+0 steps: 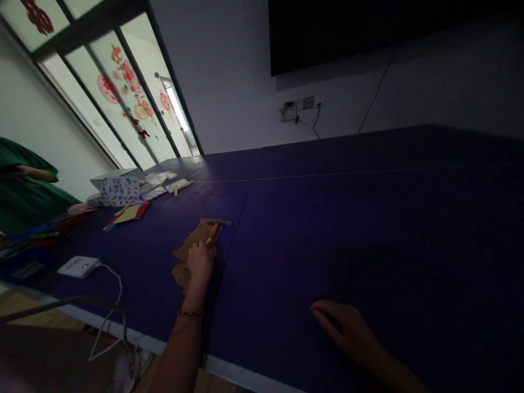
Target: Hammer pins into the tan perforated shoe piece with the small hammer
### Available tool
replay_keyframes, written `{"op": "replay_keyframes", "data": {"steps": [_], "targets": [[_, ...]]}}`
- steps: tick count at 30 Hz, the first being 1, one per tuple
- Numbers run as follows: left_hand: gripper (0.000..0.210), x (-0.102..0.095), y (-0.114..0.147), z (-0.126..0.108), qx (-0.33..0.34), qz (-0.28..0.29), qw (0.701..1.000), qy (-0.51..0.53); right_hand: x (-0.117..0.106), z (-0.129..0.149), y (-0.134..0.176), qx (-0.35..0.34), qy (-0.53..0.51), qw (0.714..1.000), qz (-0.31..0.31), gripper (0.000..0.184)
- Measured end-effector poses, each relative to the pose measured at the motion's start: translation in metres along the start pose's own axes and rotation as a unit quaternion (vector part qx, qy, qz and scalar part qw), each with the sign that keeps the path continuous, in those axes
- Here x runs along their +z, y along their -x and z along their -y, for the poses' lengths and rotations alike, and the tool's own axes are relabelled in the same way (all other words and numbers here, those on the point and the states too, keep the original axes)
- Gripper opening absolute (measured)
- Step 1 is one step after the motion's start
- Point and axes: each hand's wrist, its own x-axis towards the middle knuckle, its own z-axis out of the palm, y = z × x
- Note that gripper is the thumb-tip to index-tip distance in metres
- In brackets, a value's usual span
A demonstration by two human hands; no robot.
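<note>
My left hand [200, 260] is closed around the tan handle of a small hammer-like tool [213, 233], which has a grey bar across its far end. Under that hand and tool lies a torn piece of brown cardboard [180, 272] with ragged edges, resting on the purple tabletop [286, 234]. My right hand [347, 327] is over the table at the lower right, well apart from the cardboard. Its thumb and forefinger tips meet, and nothing shows between them. The fingers behind are in shadow.
A white box-shaped device [79, 266] with a white cable lies at the left. Beyond it are coloured papers [129, 214], a flower-patterned item [120, 191] and white packets [158, 183]. A person in green [28, 185] stands at the far left. Wall sockets [301, 106] are behind the table.
</note>
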Motion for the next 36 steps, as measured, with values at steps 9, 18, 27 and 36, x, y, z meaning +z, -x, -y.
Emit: {"op": "replay_keyframes", "data": {"steps": [9, 18, 27, 36], "targets": [[0.031, 0.008, -0.002, 0.005, -0.020, 0.025, 0.999, -0.006, 0.002, -0.004, 0.000, -0.002, 0.003, 1.000, -0.007, 0.022], [0.032, 0.008, -0.001, 0.005, -0.007, 0.001, 1.000, -0.020, 0.001, -0.003, 0.000, -0.007, 0.002, 1.000, -0.016, 0.022], [0.030, -0.009, -0.002, 0.003, -0.028, -0.008, 0.986, 0.162, -0.001, -0.002, -0.004, -0.004, 0.027, 1.000, -0.002, 0.026], [0.025, -0.055, 0.054, -0.077, -0.025, 0.211, 0.647, 0.732, -0.006, 0.007, -0.010, 0.050, -0.078, 0.992, -0.087, 0.027]]}}
